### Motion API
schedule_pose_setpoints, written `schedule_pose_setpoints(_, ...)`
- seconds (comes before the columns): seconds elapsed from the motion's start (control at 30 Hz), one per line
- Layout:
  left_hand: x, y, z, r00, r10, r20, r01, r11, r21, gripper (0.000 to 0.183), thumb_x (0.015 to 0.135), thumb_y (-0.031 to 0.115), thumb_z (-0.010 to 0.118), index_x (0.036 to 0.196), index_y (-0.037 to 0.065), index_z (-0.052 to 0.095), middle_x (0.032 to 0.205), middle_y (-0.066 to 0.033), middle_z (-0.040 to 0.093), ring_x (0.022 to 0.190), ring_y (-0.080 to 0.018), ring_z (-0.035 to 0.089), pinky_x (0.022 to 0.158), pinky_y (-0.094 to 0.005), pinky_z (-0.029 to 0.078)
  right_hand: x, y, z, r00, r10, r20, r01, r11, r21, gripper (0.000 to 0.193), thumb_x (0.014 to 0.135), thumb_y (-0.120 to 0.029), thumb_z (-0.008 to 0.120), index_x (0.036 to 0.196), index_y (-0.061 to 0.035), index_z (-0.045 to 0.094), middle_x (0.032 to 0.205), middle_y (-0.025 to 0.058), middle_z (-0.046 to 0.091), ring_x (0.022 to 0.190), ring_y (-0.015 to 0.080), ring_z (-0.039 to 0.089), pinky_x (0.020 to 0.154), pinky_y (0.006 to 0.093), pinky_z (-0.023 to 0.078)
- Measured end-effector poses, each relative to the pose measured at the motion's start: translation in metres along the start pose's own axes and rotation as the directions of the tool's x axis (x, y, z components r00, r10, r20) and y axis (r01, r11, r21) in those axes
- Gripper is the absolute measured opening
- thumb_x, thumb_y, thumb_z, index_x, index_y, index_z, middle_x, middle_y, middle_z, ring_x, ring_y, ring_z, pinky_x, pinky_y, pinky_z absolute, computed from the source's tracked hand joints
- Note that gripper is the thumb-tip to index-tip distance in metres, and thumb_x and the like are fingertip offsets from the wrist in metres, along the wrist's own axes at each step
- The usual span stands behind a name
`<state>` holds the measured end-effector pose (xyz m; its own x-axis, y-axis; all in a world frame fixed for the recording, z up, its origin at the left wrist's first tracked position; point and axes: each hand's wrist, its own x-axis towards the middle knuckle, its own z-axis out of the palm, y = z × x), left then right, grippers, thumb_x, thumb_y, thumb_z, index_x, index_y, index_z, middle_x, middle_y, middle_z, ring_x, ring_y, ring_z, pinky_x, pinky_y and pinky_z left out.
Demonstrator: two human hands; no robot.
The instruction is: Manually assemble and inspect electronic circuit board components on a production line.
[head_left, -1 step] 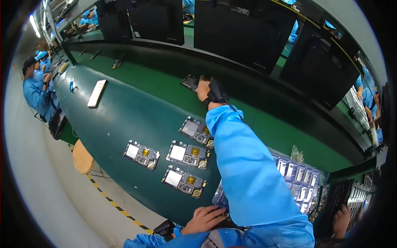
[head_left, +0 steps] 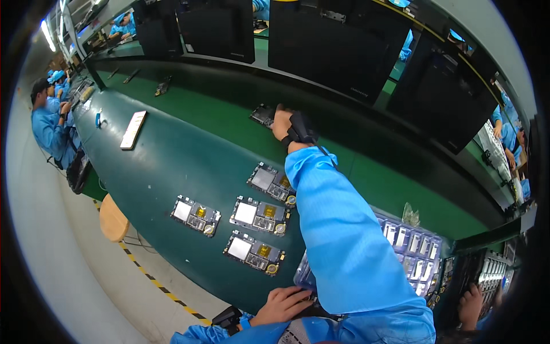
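Observation:
My right arm stretches to the far green strip, where my right hand (head_left: 281, 122) has its fingers closed at the right end of a dark circuit board (head_left: 262, 114); its fingertips are partly hidden. Close to my body, my left hand (head_left: 281, 305) lies with fingers stretched out beside the near corner of a clear plastic tray (head_left: 305, 279). What is under its fingertips is hard to make out. Between the hands lie several circuit boards with silver shields and yellow tape, such as the near board (head_left: 254, 252) and the left board (head_left: 196, 215). My right sleeve covers part of the tray.
A white, flat rectangular object (head_left: 133, 131) lies on the table's left part, near a small blue item (head_left: 98, 119). Black panels (head_left: 338, 51) line the back. A crumpled clear piece (head_left: 411, 214) sits behind the tray. Another person's hand (head_left: 471, 307) is at the lower right.

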<state>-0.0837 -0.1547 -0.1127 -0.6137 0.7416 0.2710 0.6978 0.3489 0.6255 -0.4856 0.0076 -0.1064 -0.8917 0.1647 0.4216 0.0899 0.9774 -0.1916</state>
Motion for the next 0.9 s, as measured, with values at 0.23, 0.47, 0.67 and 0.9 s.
schedule_pose_setpoints(0.23,0.014,0.010,-0.019,0.998,-0.055,0.031,0.059,0.983,-0.174,0.047,0.071,0.031,0.067,0.111,0.012,0.054,0.118,-0.0052,0.051,0.112,-0.0242,0.043,0.089,-0.0389,0.031,-0.009,-0.001,-0.083,0.979,0.163,0.119,-0.192,0.938,0.287,0.017,0.064,-0.006,0.059,0.079,0.0006,0.060,0.081,0.0236,0.060,0.082,0.0395,0.058,0.071,0.0469,0.048)
schedule_pose_setpoints(0.47,0.017,0.015,-0.031,0.976,-0.072,-0.207,-0.002,0.942,-0.336,0.033,0.064,0.009,0.067,0.094,0.001,0.057,0.105,-0.0150,0.056,0.098,-0.0295,0.052,0.086,-0.0390,0.041,-0.121,0.041,-0.298,0.883,-0.016,0.469,-0.465,-0.157,0.871,0.006,0.077,-0.008,0.062,0.080,-0.0029,0.060,0.079,0.0050,0.063,0.071,0.0112,0.056,0.060,0.0269,0.041)
schedule_pose_setpoints(0.67,0.040,0.065,-0.033,0.942,-0.292,-0.164,0.044,0.592,-0.805,0.032,0.088,0.019,0.051,0.110,-0.002,0.046,0.111,-0.0119,0.052,0.103,-0.0230,0.049,0.092,-0.0358,0.038,-0.268,0.058,-0.359,0.816,0.069,0.574,-0.567,-0.097,0.818,0.019,0.079,-0.012,0.063,0.093,-0.0006,0.058,0.084,0.0028,0.060,0.076,0.0091,0.054,0.071,0.0242,0.044)
schedule_pose_setpoints(0.9,0.056,0.112,-0.012,0.909,-0.416,0.017,0.012,-0.015,-1.000,0.022,0.092,0.013,0.044,0.112,0.004,0.039,0.107,-0.0087,0.052,0.094,-0.0168,0.054,0.078,-0.0341,0.047,-0.385,0.070,-0.326,0.777,0.279,0.564,-0.557,-0.112,0.823,0.022,0.072,-0.011,0.071,0.091,-0.0062,0.060,0.083,0.0002,0.054,0.075,0.0065,0.050,0.064,0.0214,0.042)
